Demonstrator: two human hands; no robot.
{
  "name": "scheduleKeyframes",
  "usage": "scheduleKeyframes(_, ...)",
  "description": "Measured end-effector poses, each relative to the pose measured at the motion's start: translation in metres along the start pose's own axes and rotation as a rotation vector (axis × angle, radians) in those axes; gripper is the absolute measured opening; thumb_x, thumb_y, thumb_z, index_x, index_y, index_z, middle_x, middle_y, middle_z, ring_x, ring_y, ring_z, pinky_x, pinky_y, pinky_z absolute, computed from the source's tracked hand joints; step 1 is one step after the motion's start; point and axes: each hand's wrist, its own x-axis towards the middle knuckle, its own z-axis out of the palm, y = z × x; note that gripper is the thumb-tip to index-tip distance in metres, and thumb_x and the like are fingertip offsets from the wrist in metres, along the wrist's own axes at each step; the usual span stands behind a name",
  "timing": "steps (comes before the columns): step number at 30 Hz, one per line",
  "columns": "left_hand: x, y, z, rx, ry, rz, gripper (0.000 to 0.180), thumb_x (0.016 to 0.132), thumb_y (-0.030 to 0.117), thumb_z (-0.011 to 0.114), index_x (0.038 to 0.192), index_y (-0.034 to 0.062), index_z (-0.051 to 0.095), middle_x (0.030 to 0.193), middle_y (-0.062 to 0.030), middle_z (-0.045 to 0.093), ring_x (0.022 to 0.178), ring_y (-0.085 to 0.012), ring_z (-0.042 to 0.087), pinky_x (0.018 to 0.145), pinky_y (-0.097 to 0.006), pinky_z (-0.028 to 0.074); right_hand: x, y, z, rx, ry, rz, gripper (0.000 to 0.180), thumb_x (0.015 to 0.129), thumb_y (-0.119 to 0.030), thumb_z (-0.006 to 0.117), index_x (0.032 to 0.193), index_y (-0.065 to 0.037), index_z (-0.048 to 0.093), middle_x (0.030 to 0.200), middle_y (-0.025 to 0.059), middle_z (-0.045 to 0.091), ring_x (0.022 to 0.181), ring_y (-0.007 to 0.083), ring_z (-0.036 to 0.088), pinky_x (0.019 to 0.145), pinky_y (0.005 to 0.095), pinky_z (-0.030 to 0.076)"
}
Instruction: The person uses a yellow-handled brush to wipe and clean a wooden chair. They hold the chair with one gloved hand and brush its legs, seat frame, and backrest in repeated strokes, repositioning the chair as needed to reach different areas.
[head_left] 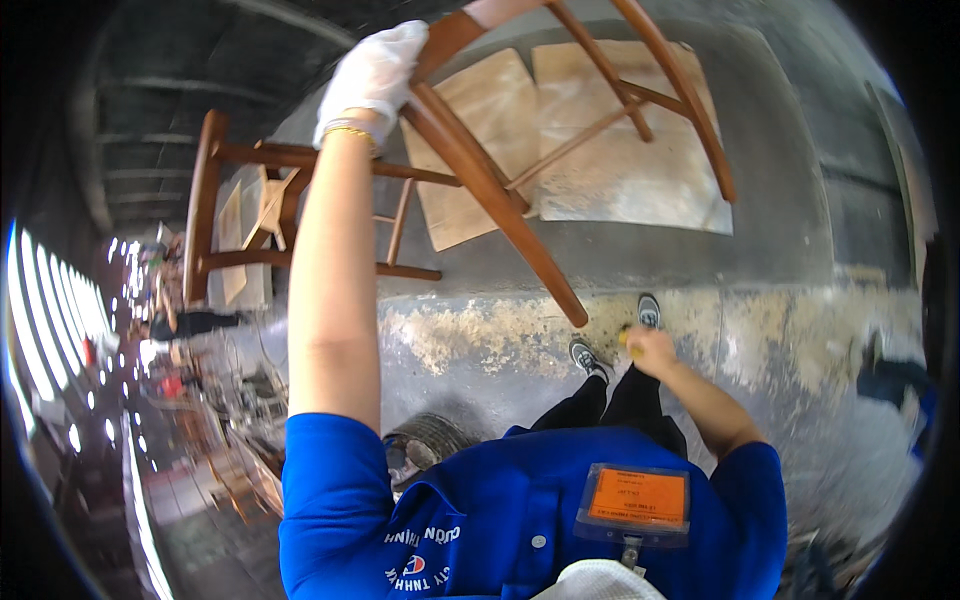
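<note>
While the right hand point(652, 350) hangs low beside the black trousers point(610, 400), it is closed around a small yellow object point(630, 342), too blurred to identify. Just beyond it the black-and-white shoes point(590, 355) stand on the dusty grey concrete floor point(800, 330). Further out, the left hand point(375, 75), in a white glove, is raised and clasped around a frame member of the reddish-brown wooden chair point(490, 190), held tilted off the floor. Past that hand, pale plywood sheets point(610, 160) lie flat on the floor.
</note>
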Motion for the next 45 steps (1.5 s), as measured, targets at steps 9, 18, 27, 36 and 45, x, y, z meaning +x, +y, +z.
scheduleKeyframes(9,-0.005,-0.01,0.011,-0.217,-0.073,-0.031,0.055,0.11,0.049,0.056,0.145,0.0088,0.071,0.139,-0.0133,0.076,0.126,-0.0335,0.071,0.108,-0.04,0.051,0.167,-0.206,-0.123,1.418,0.944,0.138,0.007,0.099,-0.005,0.079,0.098,-0.007,0.073,0.097,-0.0006,0.075,0.086,0.01,0.069,0.076,0.0299,0.057)
scheduleKeyframes(18,-0.053,0.041,0.004,-0.106,-0.226,-0.06,0.049,0.107,0.034,0.059,0.144,0.0036,0.068,0.135,-0.0228,0.075,0.126,-0.0365,0.069,0.108,-0.04,0.049,0.085,-0.203,-0.146,1.856,0.82,0.402,0.025,0.093,0.002,0.079,0.105,-0.014,0.062,0.106,0.0016,0.068,0.096,0.0169,0.072,0.068,0.0328,0.057)
scheduleKeyframes(27,-0.109,0.108,0.009,-0.892,-0.745,-0.501,0.032,0.102,0.018,0.071,0.12,-0.0081,0.073,0.102,-0.0135,0.081,0.095,-0.0258,0.077,0.089,-0.035,0.059,0.065,-0.208,-0.168,1.737,0.822,0.247,0.023,0.094,0.007,0.074,0.096,-0.011,0.06,0.114,0.0104,0.073,0.089,0.0204,0.076,0.067,0.0342,0.062)
scheduleKeyframes(36,-0.088,0.159,0.07,-1.123,-0.724,-0.744,0.026,0.098,0.006,0.068,0.12,-0.0081,0.069,0.117,-0.0192,0.078,0.101,-0.0321,0.078,0.094,-0.04,0.066,-0.045,-0.106,-0.168,1.824,1.131,0.417,0.021,0.097,0.0,0.076,0.099,-0.014,0.06,0.124,0.0117,0.073,0.094,0.0215,0.075,0.075,0.0366,0.06)
scheduleKeyframes(45,-0.113,0.184,0.105,-1.452,-0.594,-0.764,0.023,0.093,0.014,0.068,0.107,-0.0032,0.069,0.088,-0.0132,0.071,0.077,-0.0261,0.066,0.077,-0.034,0.057,-0.211,0.027,-0.151,1.65,1.45,0.826,0.021,0.096,0.001,0.072,0.099,-0.016,0.061,0.095,0.0037,0.07,0.076,0.0172,0.071,0.062,0.0323,0.057)
